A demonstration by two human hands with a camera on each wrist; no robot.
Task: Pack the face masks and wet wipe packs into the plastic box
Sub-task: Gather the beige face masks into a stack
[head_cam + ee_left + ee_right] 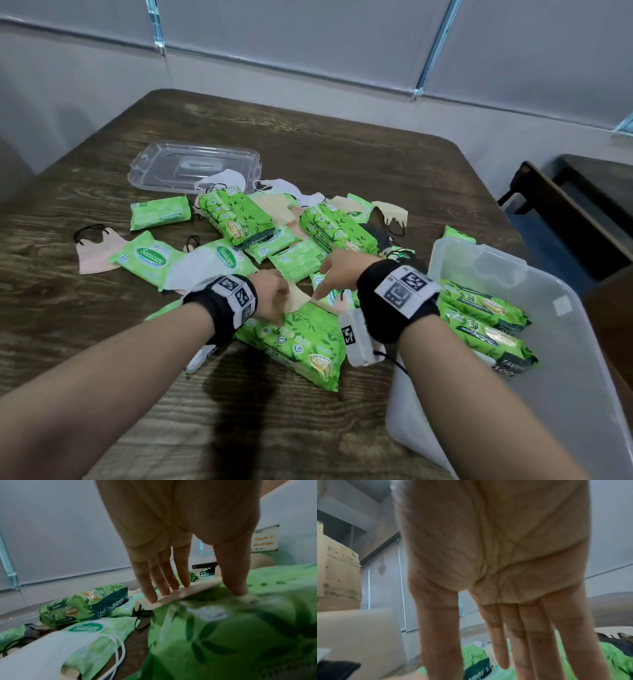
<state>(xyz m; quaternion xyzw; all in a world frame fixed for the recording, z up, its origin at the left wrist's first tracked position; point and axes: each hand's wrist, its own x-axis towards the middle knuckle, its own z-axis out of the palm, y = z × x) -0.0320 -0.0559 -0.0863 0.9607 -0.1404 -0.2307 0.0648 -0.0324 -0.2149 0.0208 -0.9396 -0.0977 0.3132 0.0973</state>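
Observation:
A beige face mask (297, 298) lies on a large green wet wipe pack (301, 342) near the table's front. My left hand (279, 298) has straight fingers resting on the beige mask (180, 593), with the thumb pressing the large pack (223, 628) beside it. My right hand (329, 277) hovers just right of the mask, fingers straight and empty; in the right wrist view the right hand (488, 666) hangs above green packs. The plastic box (555, 359) stands at the right with two large wipe packs (479, 308) inside.
Several wipe packs and masks lie scattered across the wooden table (102, 342), among them small Sanicare packs (150, 257), a white mask (191, 270) and a pink mask (96, 253). The clear lid (195, 168) lies at the back left. A dark bench (565, 212) stands right of the table.

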